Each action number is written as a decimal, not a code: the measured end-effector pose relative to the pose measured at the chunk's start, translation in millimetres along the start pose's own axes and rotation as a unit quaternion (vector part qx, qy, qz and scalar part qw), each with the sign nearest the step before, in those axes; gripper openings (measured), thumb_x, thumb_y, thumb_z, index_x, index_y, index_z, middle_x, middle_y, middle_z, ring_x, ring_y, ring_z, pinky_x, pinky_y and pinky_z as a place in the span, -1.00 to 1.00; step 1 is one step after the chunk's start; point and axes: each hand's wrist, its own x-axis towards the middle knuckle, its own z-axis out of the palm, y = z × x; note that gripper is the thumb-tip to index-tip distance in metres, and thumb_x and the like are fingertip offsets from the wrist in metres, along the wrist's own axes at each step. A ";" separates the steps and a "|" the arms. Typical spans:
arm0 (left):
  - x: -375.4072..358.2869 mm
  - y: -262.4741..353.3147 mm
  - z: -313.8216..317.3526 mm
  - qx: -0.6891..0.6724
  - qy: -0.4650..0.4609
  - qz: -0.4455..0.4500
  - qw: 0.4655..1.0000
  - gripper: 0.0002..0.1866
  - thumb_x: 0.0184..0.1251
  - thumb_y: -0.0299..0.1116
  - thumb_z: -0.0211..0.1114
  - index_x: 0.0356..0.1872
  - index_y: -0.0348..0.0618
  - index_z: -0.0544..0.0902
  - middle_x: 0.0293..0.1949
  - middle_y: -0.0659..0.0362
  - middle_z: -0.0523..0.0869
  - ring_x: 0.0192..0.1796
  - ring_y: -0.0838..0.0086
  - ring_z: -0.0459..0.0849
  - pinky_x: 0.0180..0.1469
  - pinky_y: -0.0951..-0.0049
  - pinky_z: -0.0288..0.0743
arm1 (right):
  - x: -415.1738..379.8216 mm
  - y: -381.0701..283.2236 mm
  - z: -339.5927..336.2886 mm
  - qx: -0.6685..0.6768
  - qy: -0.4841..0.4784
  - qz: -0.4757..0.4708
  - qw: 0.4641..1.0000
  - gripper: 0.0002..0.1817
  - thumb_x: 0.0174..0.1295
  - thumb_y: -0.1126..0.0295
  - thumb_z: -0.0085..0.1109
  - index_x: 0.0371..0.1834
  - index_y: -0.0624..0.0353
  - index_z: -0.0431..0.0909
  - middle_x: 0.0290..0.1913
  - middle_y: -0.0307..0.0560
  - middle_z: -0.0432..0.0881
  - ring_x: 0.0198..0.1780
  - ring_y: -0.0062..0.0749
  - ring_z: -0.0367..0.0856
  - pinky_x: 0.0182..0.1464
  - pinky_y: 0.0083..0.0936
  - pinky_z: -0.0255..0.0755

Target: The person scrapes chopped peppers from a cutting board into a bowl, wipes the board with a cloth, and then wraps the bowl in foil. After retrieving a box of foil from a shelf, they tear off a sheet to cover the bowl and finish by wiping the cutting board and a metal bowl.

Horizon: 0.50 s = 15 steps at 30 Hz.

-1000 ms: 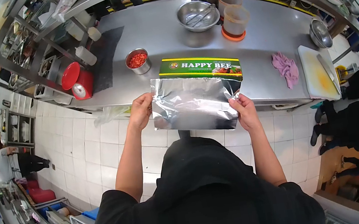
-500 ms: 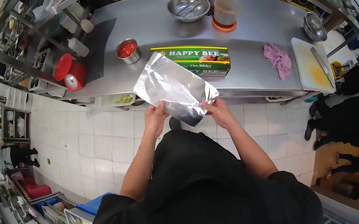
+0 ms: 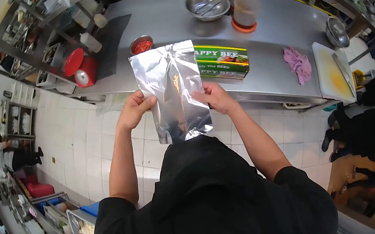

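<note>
A creased sheet of aluminium foil [image 3: 170, 85] hangs between my two hands, in front of the counter's near edge. My left hand [image 3: 135, 109] pinches its left side, thumb on top. On the opposite side my right hand [image 3: 215, 97] grips the foil, its thumb pressed on the shiny face. Just behind the sheet lies a green and yellow "Happy Bee" box [image 3: 226, 64], its left part covered by the foil. A metal cup of chopped red pieces [image 3: 141, 46] stands past the foil's upper left corner, partly hidden.
On the steel counter [image 3: 156, 14] are a red scale [image 3: 82, 70], a metal bowl [image 3: 206, 6], a plastic tub [image 3: 244, 12] on an orange lid, a pink cloth [image 3: 298, 65], and a white cutting board [image 3: 329, 70] with a knife. Other people stand at right and far left.
The foil has turned from slanted to nearly upright and moved a little left. My left hand has moved left and up along its side; my right hand has shifted up and slightly left.
</note>
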 end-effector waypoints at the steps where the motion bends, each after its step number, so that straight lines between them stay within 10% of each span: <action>1: -2.6 2.2 -5.2 -0.001 0.008 -0.001 1.000 -0.72 0.53 -0.34 0.39 0.12 -0.25 0.70 -0.08 0.25 0.82 -0.12 0.65 0.71 -0.02 0.47 0.59 | 3.3 -11.1 10.0 0.004 0.030 -0.036 0.999 -0.62 0.47 0.26 0.33 0.22 0.24 0.61 -0.06 -0.29 0.75 -0.05 -0.70 0.63 0.04 -0.62 0.49; 15: 14.7 -11.4 -101.5 0.006 0.094 0.118 0.989 -0.76 0.42 -0.70 0.18 -0.04 -0.34 0.76 0.04 0.13 0.76 0.02 0.48 0.70 0.14 0.50 0.52 | 125.7 -44.6 22.1 0.167 0.041 -0.084 0.982 -0.74 0.38 0.55 0.10 0.01 0.31 0.74 -0.03 -0.17 0.77 -0.08 -0.58 0.67 0.04 -0.60 0.52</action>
